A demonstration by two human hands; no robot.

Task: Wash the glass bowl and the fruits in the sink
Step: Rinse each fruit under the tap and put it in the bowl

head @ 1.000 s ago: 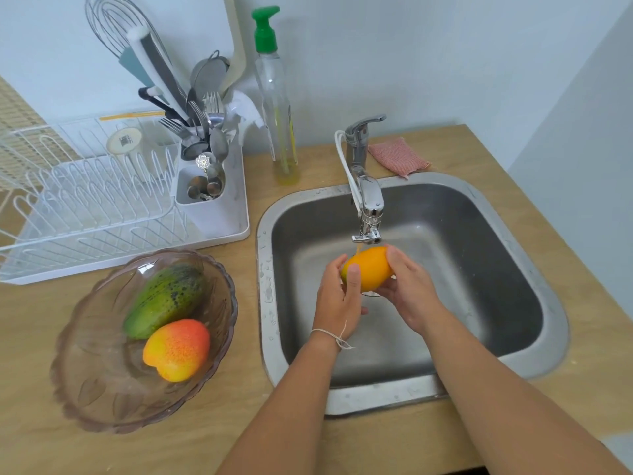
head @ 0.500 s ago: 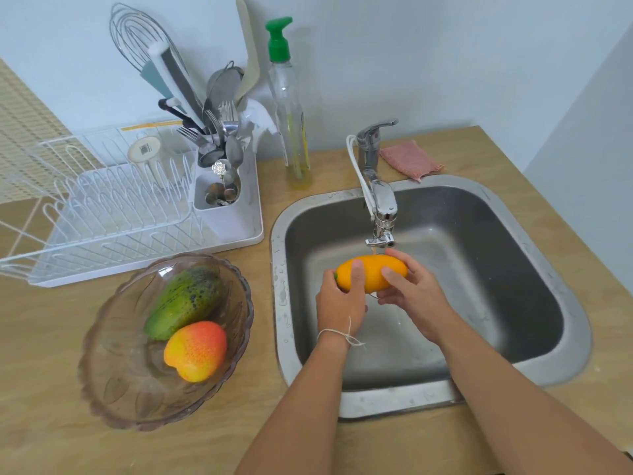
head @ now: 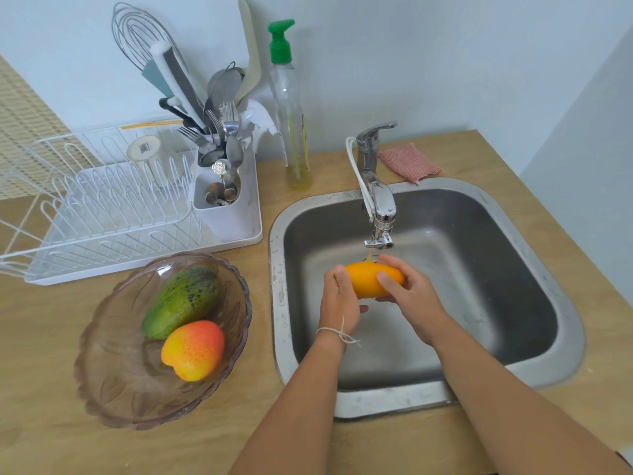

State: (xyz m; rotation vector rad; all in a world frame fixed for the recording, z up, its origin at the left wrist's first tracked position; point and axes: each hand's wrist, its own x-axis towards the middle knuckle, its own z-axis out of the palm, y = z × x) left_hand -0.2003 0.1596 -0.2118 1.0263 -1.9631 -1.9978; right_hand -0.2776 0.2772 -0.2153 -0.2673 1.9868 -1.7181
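An orange mango (head: 366, 280) lies crosswise over the steel sink (head: 534, 234), just below the tap spout (head: 378, 214). My left hand (head: 337, 301) grips its left end and my right hand (head: 407, 296) wraps its right end. A thin stream of water falls from the spout onto the fruit. Left of the sink, a tinted glass bowl (head: 113, 378) sits on the wooden counter. It holds a green mango (head: 183, 301) and a red-yellow mango (head: 193, 349).
A white dish rack (head: 102, 214) with a utensil caddy (head: 222, 207) stands behind the bowl. A soap bottle (head: 291, 114) with a green pump stands by the wall. A pink cloth (head: 407, 162) lies behind the tap.
The orange mango has been turned from end-on to lying crosswise under the spout, with both hands shifting their grip on its ends. The view has shifted slightly.
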